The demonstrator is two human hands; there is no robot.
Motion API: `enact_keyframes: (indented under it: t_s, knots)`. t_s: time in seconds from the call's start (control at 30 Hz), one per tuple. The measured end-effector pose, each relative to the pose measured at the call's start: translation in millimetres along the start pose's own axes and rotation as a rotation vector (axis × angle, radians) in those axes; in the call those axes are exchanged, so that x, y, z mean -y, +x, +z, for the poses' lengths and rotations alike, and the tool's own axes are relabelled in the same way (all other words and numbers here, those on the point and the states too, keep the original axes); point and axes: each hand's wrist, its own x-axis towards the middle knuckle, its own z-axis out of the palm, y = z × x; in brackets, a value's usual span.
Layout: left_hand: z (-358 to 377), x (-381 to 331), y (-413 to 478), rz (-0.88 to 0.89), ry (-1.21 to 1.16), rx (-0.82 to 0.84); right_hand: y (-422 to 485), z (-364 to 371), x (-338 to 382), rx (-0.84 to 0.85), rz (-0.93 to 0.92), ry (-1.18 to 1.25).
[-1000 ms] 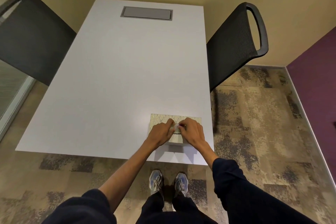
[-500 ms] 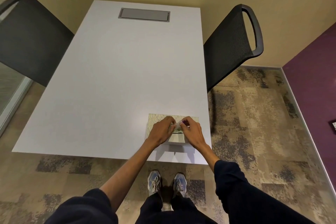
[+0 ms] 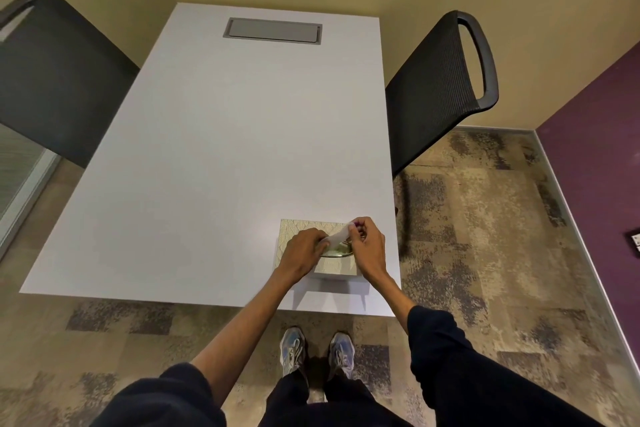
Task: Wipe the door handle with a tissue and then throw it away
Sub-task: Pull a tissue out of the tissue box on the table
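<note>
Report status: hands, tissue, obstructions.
Left hand on tissue box, pinching tissue. Right hand pinching its other end, partly drawn out. Door handle not in view. Nothing in the way.

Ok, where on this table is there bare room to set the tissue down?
Nearly all the white table is bare: the whole stretch between the grey hatch at the far end and the tissue box, and everything left of the box along the near edge. The near right corner is crowded: left hand and right hand pinch the tissue there.
</note>
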Motion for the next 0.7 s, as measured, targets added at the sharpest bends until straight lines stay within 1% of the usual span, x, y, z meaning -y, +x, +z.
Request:
enact_keyframes:
  t_s: [0.1,0.23,0.43,0.53,0.6,0.7]
  knots:
    - [-2,1,1,-0.008,-0.022,-0.005,2,1,-1,-0.086,0.039,0.052]
    - [-4,4,0,-0.025,-0.024,-0.004,5,0,-5,-0.120,0.033,0.062]
    - [-12,-4,1,0.015,-0.009,-0.135,13,-1,-2,-0.153,0.044,0.112]
    - [-17,-7,1,0.000,-0.003,-0.181,16,-3,3,-0.157,0.068,0.145]
    - [-21,-8,3,-0.032,-0.047,-0.206,18,-6,6,-0.156,0.080,0.179]
    - [-27,-12,9,-0.059,-0.194,-0.178,21,-10,7,-0.147,0.092,0.222]
